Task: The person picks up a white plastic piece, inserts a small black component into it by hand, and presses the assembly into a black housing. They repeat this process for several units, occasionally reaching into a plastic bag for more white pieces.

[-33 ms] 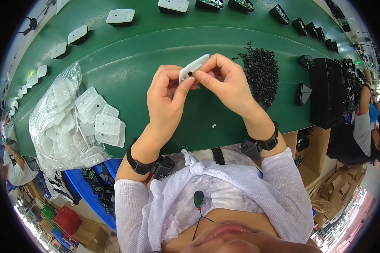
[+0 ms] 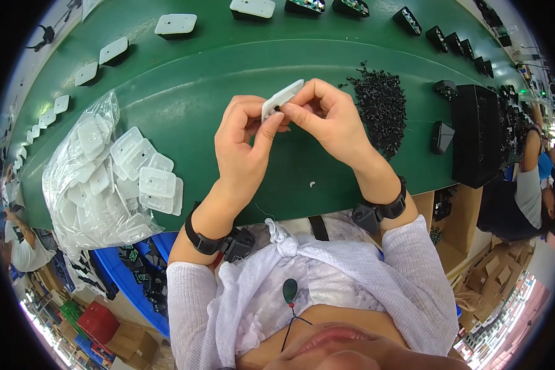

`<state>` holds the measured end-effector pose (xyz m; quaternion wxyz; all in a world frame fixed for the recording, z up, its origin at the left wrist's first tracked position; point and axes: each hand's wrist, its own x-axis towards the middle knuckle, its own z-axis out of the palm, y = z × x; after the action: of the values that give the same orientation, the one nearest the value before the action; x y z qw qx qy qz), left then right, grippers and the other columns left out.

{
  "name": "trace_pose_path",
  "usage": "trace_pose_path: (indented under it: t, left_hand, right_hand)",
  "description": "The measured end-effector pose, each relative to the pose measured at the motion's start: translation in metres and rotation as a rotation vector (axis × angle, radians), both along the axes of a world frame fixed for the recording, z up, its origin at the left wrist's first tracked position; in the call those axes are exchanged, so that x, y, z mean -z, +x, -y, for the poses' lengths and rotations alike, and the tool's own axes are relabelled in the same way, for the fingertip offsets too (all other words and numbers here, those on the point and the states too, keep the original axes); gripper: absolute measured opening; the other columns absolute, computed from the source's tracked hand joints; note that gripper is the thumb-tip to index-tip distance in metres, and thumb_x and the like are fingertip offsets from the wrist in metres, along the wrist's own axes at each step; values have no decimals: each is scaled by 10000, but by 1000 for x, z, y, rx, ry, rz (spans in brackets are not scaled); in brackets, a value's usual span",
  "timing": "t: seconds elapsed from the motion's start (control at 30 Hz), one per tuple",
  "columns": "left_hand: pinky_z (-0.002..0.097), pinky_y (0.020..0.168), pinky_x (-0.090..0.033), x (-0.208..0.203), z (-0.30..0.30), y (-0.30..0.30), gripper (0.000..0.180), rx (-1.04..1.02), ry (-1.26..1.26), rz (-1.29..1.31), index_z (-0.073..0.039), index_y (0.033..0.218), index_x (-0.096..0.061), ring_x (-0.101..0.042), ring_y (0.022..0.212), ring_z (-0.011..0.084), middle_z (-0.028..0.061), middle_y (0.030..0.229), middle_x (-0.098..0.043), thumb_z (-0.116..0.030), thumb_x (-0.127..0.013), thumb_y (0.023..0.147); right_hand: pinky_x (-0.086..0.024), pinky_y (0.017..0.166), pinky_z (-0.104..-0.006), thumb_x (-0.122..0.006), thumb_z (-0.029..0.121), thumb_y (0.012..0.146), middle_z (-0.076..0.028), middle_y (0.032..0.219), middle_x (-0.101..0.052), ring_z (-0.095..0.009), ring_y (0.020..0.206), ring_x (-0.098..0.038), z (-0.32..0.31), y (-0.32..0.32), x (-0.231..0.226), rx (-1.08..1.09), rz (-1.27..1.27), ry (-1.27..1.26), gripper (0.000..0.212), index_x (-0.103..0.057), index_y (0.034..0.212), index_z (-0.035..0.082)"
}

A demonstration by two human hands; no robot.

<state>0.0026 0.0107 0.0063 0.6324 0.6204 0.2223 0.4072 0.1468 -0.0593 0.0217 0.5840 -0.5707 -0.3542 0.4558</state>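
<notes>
Above the table, a white plastic cover plate [image 2: 282,98] is held tilted between my two hands. My left hand [image 2: 245,132] is closed round its lower left end, thumb in front. With bent fingers, my right hand [image 2: 324,120] grips at the plate's right side. The tip of the right thumb presses a small black part [image 2: 277,108] against the near face of the plate; fingers partly hide it. To the right lies a heap of small black parts [image 2: 381,111]. More white cover plates [image 2: 157,182] are piled at the left, beside and inside a clear plastic bag [image 2: 83,185].
Black housings with white covers [image 2: 176,24] and open ones with circuit boards [image 2: 408,21] line the table's far edge. A black box [image 2: 475,135] stands at right. A blue bin [image 2: 120,271] sits below the table's left edge. Other people are at both sides.
</notes>
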Motion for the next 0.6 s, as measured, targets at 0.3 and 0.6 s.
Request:
trace_pose_path:
  t: [0.3, 0.6]
  left_hand:
    - [270, 692, -553, -6, -6, -6, 62, 30, -198, 63, 43, 942, -553, -649, 795, 167, 91, 983, -563, -9, -582, 926]
    - [268, 670, -544, -6, -4, -7, 74, 133, -194, 24, 27, 956, -560, -652, 756, 159, 89, 893, -627, -39, -585, 934]
  right_hand:
    - [-348, 612, -181, -791, 184, 786, 34, 884, -488, -57, 715, -412, 3, 0, -8, 244, 518, 211, 284, -586, 937, 58]
    - [-391, 634, -208, -742, 141, 825, 29, 839, -513, -46, 728, -448, 5, 5, -8, -6, 366, 119, 248, -543, 938, 46]
